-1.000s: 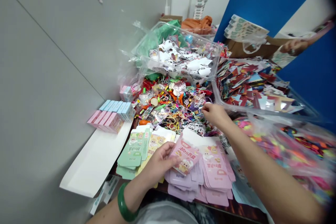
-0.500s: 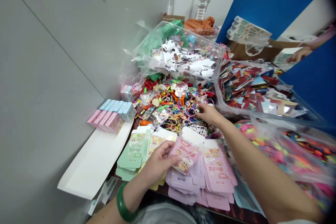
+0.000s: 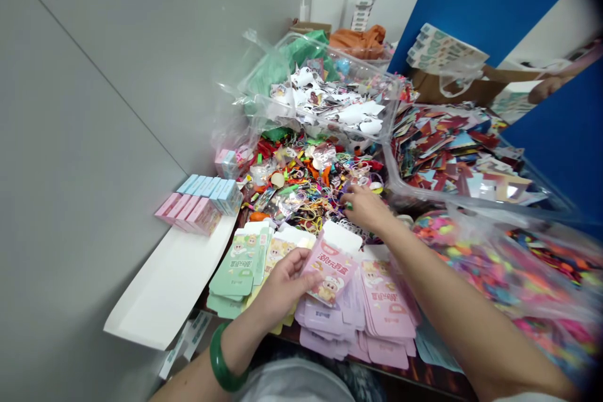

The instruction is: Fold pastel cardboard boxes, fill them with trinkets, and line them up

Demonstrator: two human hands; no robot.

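Right hand (image 3: 367, 208) lower in the trinket heap, pink packet in my left

My right hand has dropped a little further into the heap since the last frame. Grey wall (image 3: 85, 138) fills the left of the room, a blue panel (image 3: 485, 6) the far right, and a co-worker's hand (image 3: 546, 88) shows past it. On the far side sit an orange cloth (image 3: 360, 44) and a cardboard box (image 3: 452, 91).

My wooden table (image 3: 414, 377) is crowded. A clear plastic bin (image 3: 358, 66) of die-cut stickers stands far off, a second bin (image 3: 391, 169) of red printed pieces sits right, and a bulging plastic bag (image 3: 509, 270) of bright goods lies nearer. So far, only two short rows of boxes stand made up: pink boxes (image 3: 188, 213) and blue boxes (image 3: 219, 196), on a white board (image 3: 164, 289). Most of the card is still flat: pink blanks (image 3: 384, 320) in a loose heap, green blanks (image 3: 238, 273) beside them. All the bins look full.

My left hand (image 3: 282, 286), below its jade bangle (image 3: 223, 358), is closed on a pink packet (image 3: 332, 270), held up over the pink blanks. My right hand's fingers pinch a green bit (image 3: 347, 206), too small to identify, at the edge of the hair ties (image 3: 306, 188).
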